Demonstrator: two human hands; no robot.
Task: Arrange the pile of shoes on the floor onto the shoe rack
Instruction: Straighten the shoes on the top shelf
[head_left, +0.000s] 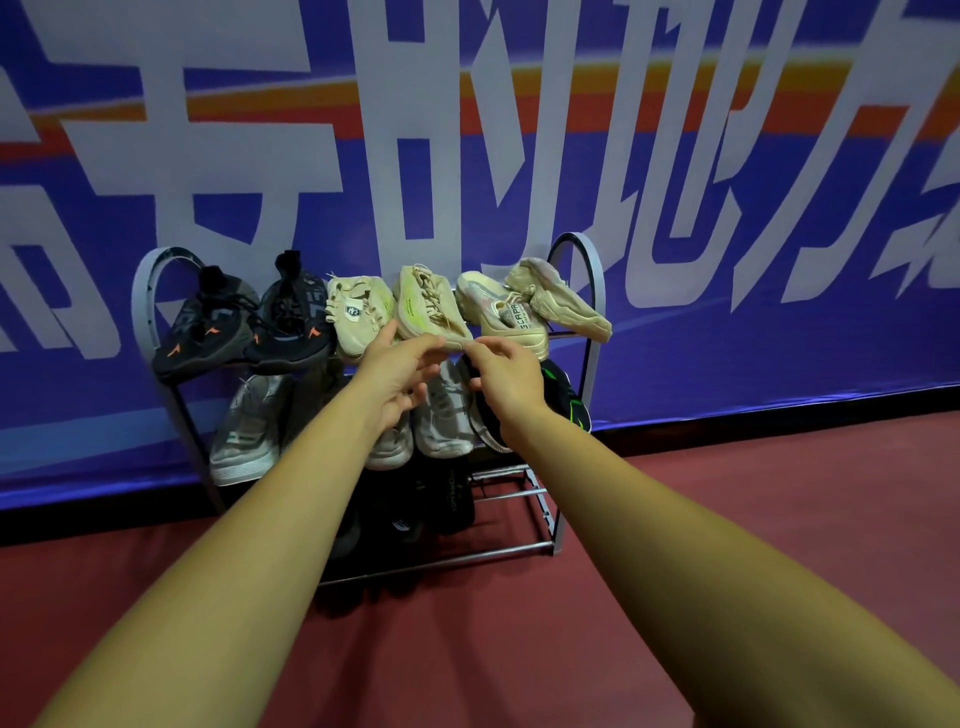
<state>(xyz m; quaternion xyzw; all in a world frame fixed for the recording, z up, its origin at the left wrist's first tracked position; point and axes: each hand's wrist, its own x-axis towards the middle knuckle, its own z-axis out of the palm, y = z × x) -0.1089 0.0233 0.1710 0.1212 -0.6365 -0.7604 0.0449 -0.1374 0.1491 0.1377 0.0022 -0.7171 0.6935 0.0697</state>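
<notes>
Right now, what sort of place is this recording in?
Probably an indoor sports hall, though that is a guess: a dark red sports-type floor, a large blue banner with big white characters covering the wall, and a metal shoe rack full of trainers against it.

The scene is dim and cool-toned, with soft, even light that seems to fall from above. The bottom tier of the shoe rack (540, 512) sinks into deep shadow, so its dark shoes lose detail. A faint shadow lies on the red floor (727, 493) under the rack. Wide-angle distortion bows the banner (675, 156) and stretches the forearms near the lower edge. Fingertips look slightly soft.
</notes>
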